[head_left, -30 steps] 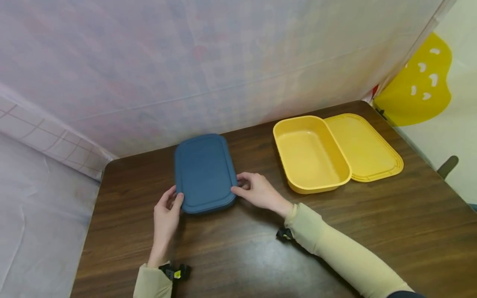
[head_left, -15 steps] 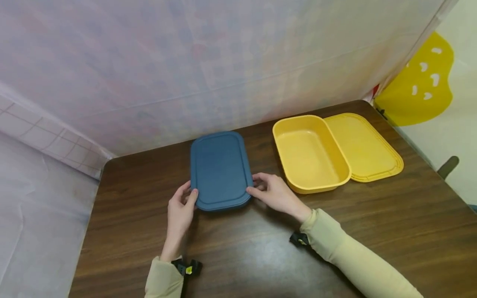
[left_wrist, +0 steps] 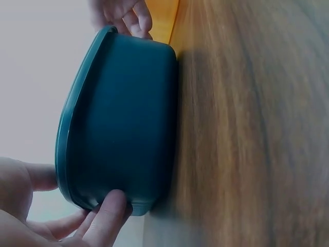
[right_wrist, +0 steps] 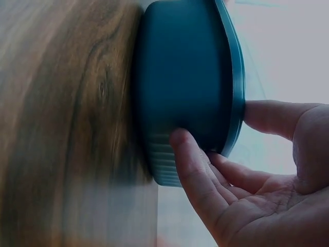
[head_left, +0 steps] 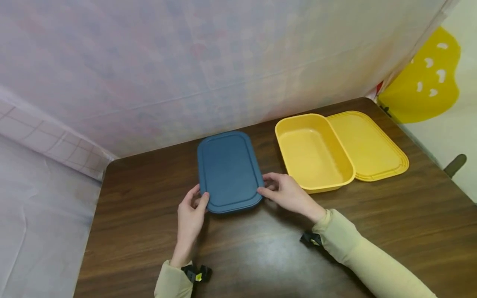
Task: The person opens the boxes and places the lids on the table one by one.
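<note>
A blue rectangular food container [head_left: 231, 171] with its blue lid on is between my two hands, toward the back of the table. My left hand [head_left: 191, 215] grips its near left corner, thumb at the lid's edge and fingers on the side wall below. On the opposite side my right hand [head_left: 288, 193] holds the near right corner the same way. Both wrist views show the container's tall blue wall [left_wrist: 121, 118], with fingers under the lid's rim [right_wrist: 235, 77]. Its base sits right at the wooden surface.
To the right stands an open yellow container [head_left: 314, 159] with nothing inside. A yellow lid [head_left: 369, 145] lies beside it, partly overlapped by its rim. The brown wooden table [head_left: 138, 223] meets a pale curtain [head_left: 179, 70] at the back.
Both hands have moved the blue container to the right, nearer the yellow one, keeping the same grip. The yellow container and its lid have stayed in place on the table.
</note>
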`<control>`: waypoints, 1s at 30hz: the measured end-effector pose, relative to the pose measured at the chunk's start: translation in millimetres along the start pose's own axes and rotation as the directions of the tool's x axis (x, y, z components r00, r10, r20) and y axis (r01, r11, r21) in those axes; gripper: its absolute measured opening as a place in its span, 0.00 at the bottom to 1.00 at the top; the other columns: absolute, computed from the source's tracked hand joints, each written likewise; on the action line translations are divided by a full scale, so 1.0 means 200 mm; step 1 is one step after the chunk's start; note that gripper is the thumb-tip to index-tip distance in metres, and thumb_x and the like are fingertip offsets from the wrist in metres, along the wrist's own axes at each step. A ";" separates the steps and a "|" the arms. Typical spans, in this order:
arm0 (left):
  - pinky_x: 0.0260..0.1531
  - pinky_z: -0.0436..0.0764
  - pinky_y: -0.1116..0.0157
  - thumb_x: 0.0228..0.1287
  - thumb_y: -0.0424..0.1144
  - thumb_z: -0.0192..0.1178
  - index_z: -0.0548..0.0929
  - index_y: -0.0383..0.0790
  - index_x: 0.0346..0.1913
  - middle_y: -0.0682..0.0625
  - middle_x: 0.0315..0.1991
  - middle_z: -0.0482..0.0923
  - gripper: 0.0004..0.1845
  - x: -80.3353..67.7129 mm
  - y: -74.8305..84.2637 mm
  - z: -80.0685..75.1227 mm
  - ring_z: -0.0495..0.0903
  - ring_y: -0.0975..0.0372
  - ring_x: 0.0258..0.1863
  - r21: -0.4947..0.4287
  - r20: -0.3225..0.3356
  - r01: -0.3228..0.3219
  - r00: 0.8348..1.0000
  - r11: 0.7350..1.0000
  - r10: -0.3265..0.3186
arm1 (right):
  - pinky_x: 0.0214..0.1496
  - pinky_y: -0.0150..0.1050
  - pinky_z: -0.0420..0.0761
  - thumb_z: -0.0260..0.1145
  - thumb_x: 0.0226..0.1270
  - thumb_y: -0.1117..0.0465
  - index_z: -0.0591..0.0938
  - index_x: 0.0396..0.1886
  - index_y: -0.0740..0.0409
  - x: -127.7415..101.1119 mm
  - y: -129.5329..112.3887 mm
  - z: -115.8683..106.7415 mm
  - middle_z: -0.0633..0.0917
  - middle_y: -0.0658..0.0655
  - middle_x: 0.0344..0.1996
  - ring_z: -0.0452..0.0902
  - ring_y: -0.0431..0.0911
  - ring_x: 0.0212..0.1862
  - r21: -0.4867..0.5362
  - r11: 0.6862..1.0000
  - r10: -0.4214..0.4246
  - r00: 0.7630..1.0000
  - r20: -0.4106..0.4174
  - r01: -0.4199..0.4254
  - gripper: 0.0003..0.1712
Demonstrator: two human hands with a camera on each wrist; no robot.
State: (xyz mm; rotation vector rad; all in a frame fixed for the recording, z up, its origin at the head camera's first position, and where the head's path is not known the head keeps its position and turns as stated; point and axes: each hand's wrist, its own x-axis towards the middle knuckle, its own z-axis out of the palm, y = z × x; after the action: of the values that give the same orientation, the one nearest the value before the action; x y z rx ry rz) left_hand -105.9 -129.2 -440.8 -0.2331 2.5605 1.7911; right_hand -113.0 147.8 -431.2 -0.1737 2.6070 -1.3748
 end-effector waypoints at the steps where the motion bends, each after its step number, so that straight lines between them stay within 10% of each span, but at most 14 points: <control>1: 0.36 0.81 0.78 0.77 0.37 0.61 0.76 0.33 0.72 0.33 0.64 0.82 0.25 0.00 0.00 0.00 0.89 0.58 0.48 0.002 0.005 -0.005 1.000 1.000 0.005 | 0.49 0.42 0.88 0.69 0.74 0.54 0.79 0.65 0.70 0.00 0.00 -0.01 0.91 0.66 0.50 0.90 0.51 0.49 -0.003 1.000 0.001 1.000 0.000 -0.001 0.29; 24: 0.55 0.87 0.58 0.76 0.38 0.63 0.76 0.35 0.73 0.36 0.67 0.82 0.26 -0.03 0.01 0.03 0.86 0.45 0.62 0.051 -0.003 -0.037 0.999 0.998 0.037 | 0.53 0.48 0.88 0.68 0.74 0.55 0.78 0.65 0.74 -0.02 -0.02 -0.04 0.92 0.65 0.46 0.90 0.52 0.47 -0.079 0.997 -0.005 1.000 0.001 0.005 0.30; 30: 0.49 0.85 0.70 0.76 0.38 0.63 0.76 0.35 0.73 0.35 0.66 0.82 0.27 -0.03 0.01 0.04 0.87 0.46 0.61 0.051 -0.012 -0.051 0.999 0.997 0.051 | 0.54 0.49 0.88 0.67 0.74 0.55 0.78 0.66 0.73 -0.02 -0.03 -0.05 0.92 0.66 0.46 0.90 0.52 0.48 -0.083 0.997 -0.005 1.000 -0.007 0.004 0.30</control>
State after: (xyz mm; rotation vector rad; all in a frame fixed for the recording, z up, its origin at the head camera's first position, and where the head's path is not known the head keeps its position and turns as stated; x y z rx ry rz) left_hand -100.0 -120.1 -441.3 -0.1811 2.6404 1.7440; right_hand -110.4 153.3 -421.1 -0.1871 2.6733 -1.2714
